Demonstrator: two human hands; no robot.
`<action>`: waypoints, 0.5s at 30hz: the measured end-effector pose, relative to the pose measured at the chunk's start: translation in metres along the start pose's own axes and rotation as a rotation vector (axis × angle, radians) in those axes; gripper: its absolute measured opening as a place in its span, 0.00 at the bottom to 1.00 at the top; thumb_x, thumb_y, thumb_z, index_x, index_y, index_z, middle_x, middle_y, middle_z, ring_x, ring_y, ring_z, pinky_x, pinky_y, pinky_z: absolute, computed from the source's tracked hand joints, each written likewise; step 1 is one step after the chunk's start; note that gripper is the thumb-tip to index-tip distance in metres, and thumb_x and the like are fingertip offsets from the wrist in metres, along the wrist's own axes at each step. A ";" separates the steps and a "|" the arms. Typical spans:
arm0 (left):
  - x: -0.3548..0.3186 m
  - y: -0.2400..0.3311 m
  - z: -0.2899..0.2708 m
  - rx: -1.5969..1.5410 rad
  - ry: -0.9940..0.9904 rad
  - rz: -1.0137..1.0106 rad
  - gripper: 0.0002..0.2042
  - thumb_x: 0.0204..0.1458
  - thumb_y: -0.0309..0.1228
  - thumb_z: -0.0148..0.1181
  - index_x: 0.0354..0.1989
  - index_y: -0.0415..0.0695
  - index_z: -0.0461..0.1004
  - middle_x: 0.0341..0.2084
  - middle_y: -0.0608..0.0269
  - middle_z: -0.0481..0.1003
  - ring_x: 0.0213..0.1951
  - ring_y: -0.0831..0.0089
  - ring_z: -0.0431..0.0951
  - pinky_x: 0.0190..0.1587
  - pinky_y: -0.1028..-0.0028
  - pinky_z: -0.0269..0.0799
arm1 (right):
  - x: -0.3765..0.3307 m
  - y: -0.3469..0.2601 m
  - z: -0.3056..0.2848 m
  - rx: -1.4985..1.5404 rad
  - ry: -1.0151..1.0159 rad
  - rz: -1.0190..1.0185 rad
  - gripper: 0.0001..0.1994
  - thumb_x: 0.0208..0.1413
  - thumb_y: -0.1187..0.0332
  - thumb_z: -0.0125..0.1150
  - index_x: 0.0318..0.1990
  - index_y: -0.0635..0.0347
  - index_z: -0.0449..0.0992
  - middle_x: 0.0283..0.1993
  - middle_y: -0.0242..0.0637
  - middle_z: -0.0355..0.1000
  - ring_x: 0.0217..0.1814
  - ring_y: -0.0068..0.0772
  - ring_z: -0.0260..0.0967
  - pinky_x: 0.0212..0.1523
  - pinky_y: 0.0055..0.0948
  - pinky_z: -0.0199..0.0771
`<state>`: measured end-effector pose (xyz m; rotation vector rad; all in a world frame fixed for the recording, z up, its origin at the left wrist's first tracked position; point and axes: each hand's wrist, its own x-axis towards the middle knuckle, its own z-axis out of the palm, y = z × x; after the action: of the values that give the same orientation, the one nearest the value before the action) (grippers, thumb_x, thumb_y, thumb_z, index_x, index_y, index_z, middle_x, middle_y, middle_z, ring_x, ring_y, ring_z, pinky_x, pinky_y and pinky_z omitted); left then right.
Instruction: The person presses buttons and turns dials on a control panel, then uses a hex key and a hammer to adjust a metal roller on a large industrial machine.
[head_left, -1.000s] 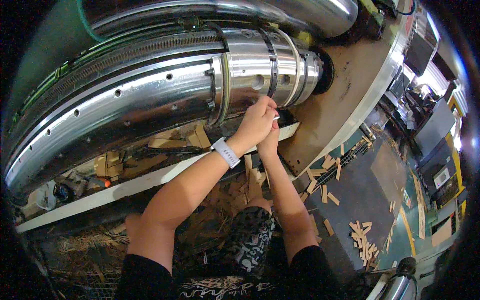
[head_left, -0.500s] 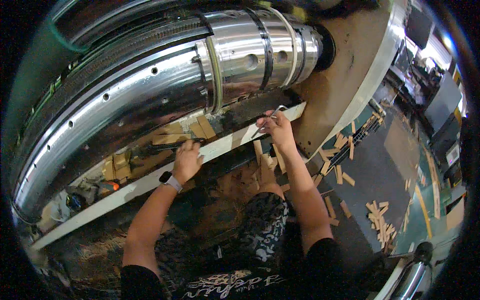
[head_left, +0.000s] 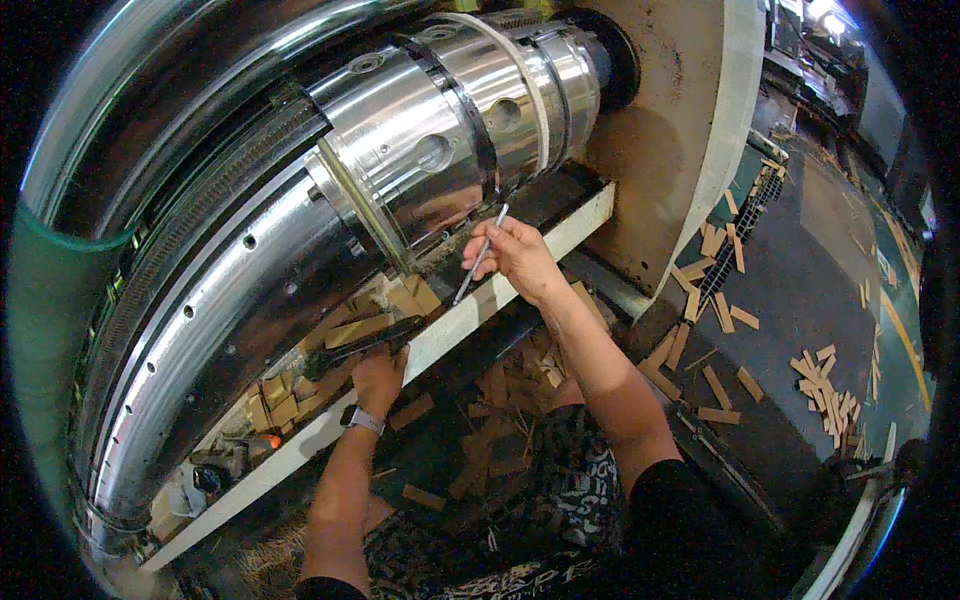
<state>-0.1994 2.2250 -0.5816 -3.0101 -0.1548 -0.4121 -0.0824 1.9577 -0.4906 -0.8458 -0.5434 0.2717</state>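
Observation:
My right hand (head_left: pixel 515 258) is closed around a slim metal hex key (head_left: pixel 483 252), held slanted above the white rail (head_left: pixel 470 318). The key's lower tip is close to the rail. My left hand (head_left: pixel 380 378), with a watch on its wrist, reaches up against the rail to a long dark object (head_left: pixel 365 340) lying among cardboard pieces (head_left: pixel 413 296). Its fingers are mostly hidden there, so I cannot tell whether they grip it. Beyond both hands lies a large shiny metal cylinder (head_left: pixel 425 130) with round holes and a pale band around it.
A big beige machine side panel (head_left: pixel 660 130) stands at the right. Wooden or cardboard strips (head_left: pixel 828 395) are scattered over the floor. Small items, including an orange-tipped one (head_left: pixel 274 441), sit in the trough at the left. A metal tube (head_left: pixel 860 545) rises at lower right.
My right hand has shifted left along the rail with the hex key, which now stands more upright. My left hand has moved lower, its fingers now tucked beside the dark object. The view has turned.

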 end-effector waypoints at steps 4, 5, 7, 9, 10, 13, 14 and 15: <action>0.017 0.017 -0.017 0.069 -0.125 -0.043 0.25 0.54 0.54 0.41 0.41 0.44 0.73 0.29 0.51 0.76 0.30 0.52 0.76 0.35 0.57 0.71 | 0.005 0.005 -0.003 0.000 0.022 0.003 0.11 0.62 0.63 0.43 0.38 0.63 0.66 0.30 0.43 0.72 0.31 0.35 0.73 0.27 0.28 0.75; 0.021 0.023 -0.023 0.079 -0.282 -0.115 0.26 0.54 0.55 0.40 0.45 0.46 0.73 0.34 0.50 0.76 0.33 0.50 0.77 0.40 0.54 0.71 | 0.005 0.007 -0.003 0.000 0.021 0.005 0.11 0.61 0.63 0.44 0.38 0.63 0.66 0.30 0.42 0.72 0.30 0.34 0.73 0.27 0.27 0.75; 0.021 0.013 -0.005 0.068 -0.047 0.035 0.26 0.55 0.54 0.37 0.43 0.46 0.74 0.34 0.50 0.76 0.32 0.50 0.77 0.39 0.54 0.71 | 0.006 0.006 -0.003 0.006 0.034 0.011 0.11 0.61 0.63 0.45 0.38 0.62 0.67 0.29 0.41 0.72 0.29 0.34 0.73 0.26 0.26 0.74; 0.018 0.005 0.010 0.062 0.094 0.103 0.25 0.55 0.53 0.39 0.37 0.46 0.75 0.29 0.50 0.75 0.29 0.52 0.76 0.34 0.56 0.71 | 0.005 0.004 -0.001 0.017 0.057 0.022 0.11 0.61 0.62 0.46 0.37 0.62 0.67 0.29 0.41 0.71 0.28 0.34 0.73 0.25 0.26 0.74; 0.015 0.004 0.006 0.065 0.116 0.092 0.24 0.55 0.52 0.41 0.31 0.45 0.76 0.24 0.51 0.75 0.26 0.54 0.76 0.29 0.59 0.70 | 0.007 0.006 0.006 0.056 0.070 0.031 0.12 0.60 0.62 0.46 0.37 0.62 0.67 0.29 0.42 0.72 0.28 0.35 0.73 0.24 0.25 0.74; 0.019 0.003 0.016 0.064 0.055 0.094 0.23 0.54 0.50 0.44 0.25 0.44 0.77 0.20 0.52 0.75 0.22 0.57 0.75 0.24 0.61 0.70 | 0.010 0.019 0.011 0.173 0.111 -0.009 0.13 0.61 0.61 0.45 0.38 0.63 0.67 0.30 0.44 0.72 0.31 0.39 0.74 0.25 0.26 0.75; 0.021 0.002 0.019 0.072 0.014 0.092 0.22 0.54 0.49 0.45 0.26 0.44 0.77 0.20 0.52 0.75 0.22 0.57 0.75 0.24 0.61 0.70 | 0.009 0.022 0.013 0.195 0.123 -0.016 0.14 0.61 0.60 0.43 0.37 0.63 0.67 0.30 0.45 0.72 0.30 0.39 0.74 0.24 0.27 0.75; 0.020 0.004 0.022 0.063 0.063 0.104 0.22 0.54 0.49 0.45 0.26 0.43 0.77 0.20 0.52 0.75 0.22 0.57 0.75 0.24 0.61 0.70 | 0.008 0.027 0.013 0.188 0.139 -0.023 0.15 0.62 0.58 0.42 0.37 0.63 0.67 0.29 0.45 0.72 0.29 0.38 0.74 0.23 0.28 0.75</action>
<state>-0.1737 2.2256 -0.5975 -2.9232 -0.0056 -0.4815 -0.0833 1.9866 -0.5016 -0.6699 -0.3913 0.2368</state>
